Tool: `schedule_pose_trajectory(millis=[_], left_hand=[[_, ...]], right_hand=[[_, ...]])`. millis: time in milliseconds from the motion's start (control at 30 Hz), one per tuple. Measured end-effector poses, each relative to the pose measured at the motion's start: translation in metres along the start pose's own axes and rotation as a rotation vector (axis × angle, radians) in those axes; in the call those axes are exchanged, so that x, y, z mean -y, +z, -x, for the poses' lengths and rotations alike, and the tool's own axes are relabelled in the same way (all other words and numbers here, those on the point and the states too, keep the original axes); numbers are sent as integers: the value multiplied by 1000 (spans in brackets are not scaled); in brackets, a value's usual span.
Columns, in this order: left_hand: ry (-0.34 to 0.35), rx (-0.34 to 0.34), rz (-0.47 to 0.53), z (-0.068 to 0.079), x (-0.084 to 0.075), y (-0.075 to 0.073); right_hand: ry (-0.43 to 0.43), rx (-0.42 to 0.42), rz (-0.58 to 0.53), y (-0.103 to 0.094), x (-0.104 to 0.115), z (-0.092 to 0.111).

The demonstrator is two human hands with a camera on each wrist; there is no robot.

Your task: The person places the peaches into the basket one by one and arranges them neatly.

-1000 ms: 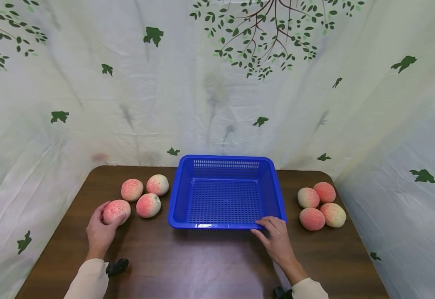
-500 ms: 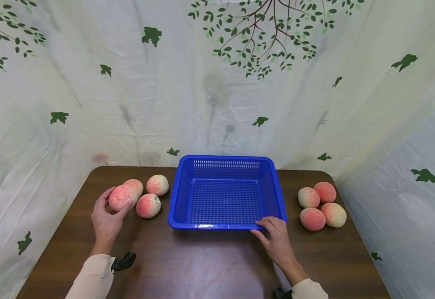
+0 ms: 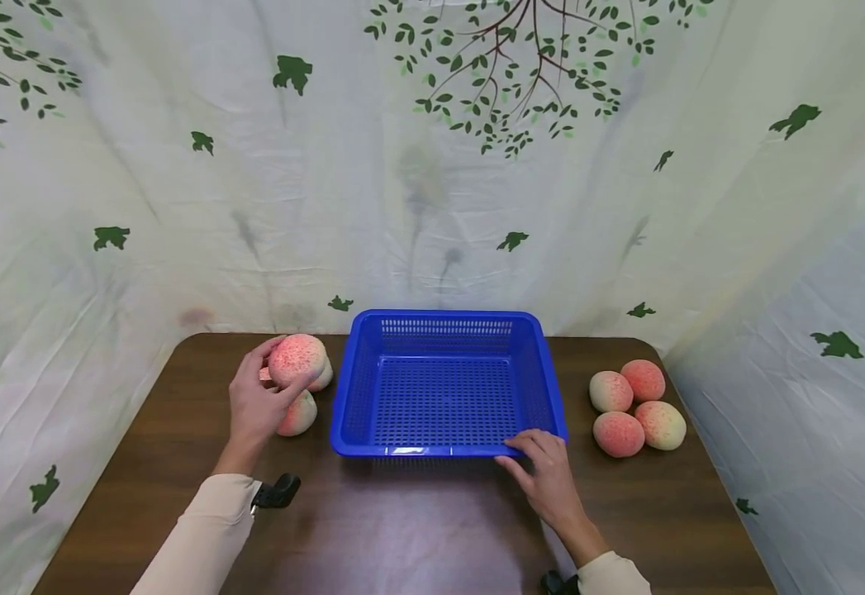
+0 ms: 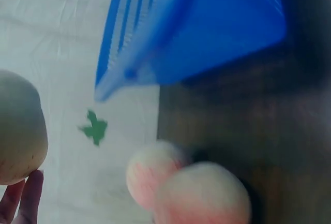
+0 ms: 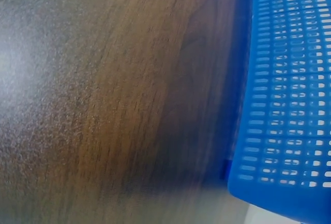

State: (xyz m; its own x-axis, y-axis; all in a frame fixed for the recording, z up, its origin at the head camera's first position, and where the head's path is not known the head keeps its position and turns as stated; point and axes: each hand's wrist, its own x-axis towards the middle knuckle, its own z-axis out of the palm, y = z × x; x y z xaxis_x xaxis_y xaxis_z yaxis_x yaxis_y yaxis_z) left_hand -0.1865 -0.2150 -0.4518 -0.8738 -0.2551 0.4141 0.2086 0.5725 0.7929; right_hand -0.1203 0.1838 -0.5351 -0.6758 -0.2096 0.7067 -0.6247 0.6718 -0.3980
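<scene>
In the head view my left hand (image 3: 252, 406) holds a speckled pink peach (image 3: 296, 359) up over the left group of peaches. The left wrist view shows that peach's pale side, with fingertips (image 4: 32, 193) under it. Below the held peach lie a pale pink peach (image 3: 299, 416) and two others that it partly hides. My right hand (image 3: 548, 478) pinches the front rim of a blue plastic basket (image 3: 447, 452) near its right corner, thumb below and fingers over the edge. The basket has nothing in it. No fingers show in the right wrist view.
Several more peaches (image 3: 620, 435) sit in a cluster on the brown table (image 3: 417, 529), right of the basket. A pale curtain (image 3: 432, 207) with printed leaves hangs along the back and sides of the table.
My left hand has lifted the speckled peach from the table and carried it right and away from me, over the other peaches. My right hand stays on the basket rim.
</scene>
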Motion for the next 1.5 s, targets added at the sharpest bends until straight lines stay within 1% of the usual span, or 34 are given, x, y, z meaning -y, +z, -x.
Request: schedule_pose_trajectory(millis=[100,233,400,533,633,733,833,933,1133,1200,1333,1400,1500], left_hand=[[13,105,-7,-6,-12,11],[-13,224,18,-14,-30,29],[-22,309,33,-24,-44,51],[13,354,36,-32,-49,68],[60,377,15,-38,-48,80],[106,403,-41,-41,-46,93],[125,442,-101,-42,-43,104],[110,477,-144,-42,-41,114],[61,520,-163,-40,-34,132],[49,526,-158,-39,-30,138],[43,502,-140,-39,-22,147],[30,496,-143,-38,-19,150],[-32,502,-155,-38,-14,153]], right_hand=[[3,6,-1,0,0,0],[17,19,-6,0,-1,0],[39,34,-5,-1,1,-1],[43,36,1,-1,1,0],[36,34,4,-2,1,-1],[36,36,5,-3,1,-2],[49,44,6,-3,2,-2],[60,52,4,-3,3,-2],[61,55,-6,-3,2,-2],[61,51,-5,-3,1,-1],[57,40,-3,-4,0,-1],[52,37,-5,-4,0,-2],[44,36,-6,-3,-1,-2]])
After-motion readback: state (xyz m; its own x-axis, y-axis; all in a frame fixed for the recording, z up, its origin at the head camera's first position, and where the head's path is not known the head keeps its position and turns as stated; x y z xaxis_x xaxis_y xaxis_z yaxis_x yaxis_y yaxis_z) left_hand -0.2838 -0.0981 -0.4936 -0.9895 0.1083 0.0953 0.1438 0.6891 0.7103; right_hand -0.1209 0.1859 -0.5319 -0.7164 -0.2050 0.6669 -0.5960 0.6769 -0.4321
